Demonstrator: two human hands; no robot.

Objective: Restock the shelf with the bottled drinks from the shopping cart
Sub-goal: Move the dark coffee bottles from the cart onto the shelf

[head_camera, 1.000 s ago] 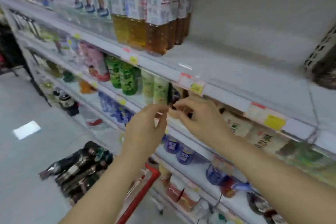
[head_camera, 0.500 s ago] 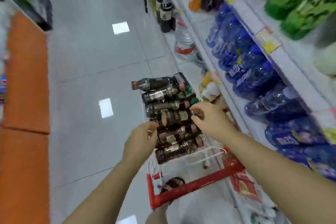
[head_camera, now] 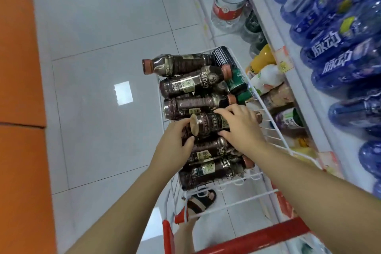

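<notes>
From the head camera we look down into the white wire shopping cart (head_camera: pixel 275 131), parked just beside the shelf (head_camera: pixel 296 80), and it is heaped with dark bottled drinks lying on their sides. Both hands are on one of them, the dark bottle (head_camera: pixel 208 122) in the middle of the heap. The right hand (head_camera: pixel 241 128) lies over its body with fingers spread across the top and the thumb tucked under. The left hand (head_camera: pixel 175 142) curls round its base end, though we cannot tell how much of that grip also touches the bottle beneath. The main risk, as we judge it, is the pile itself. The bottle rests against its neighbours, so lifting it out could let them roll or settle. The far bottle (head_camera: pixel 179 64) already pokes its cap out past the cart's left rim and looks the likeliest to tip out onto the floor (head_camera: pixel 103 47). A sandalled foot (head_camera: pixel 203 200) shows under the basket, right where anything dropped would land. The plastic looks smooth, so a loose hold could slip on the way up. The blue bottles (head_camera: pixel 340 47) crowd the shelf edge, and a careless swing could knock them.
</notes>
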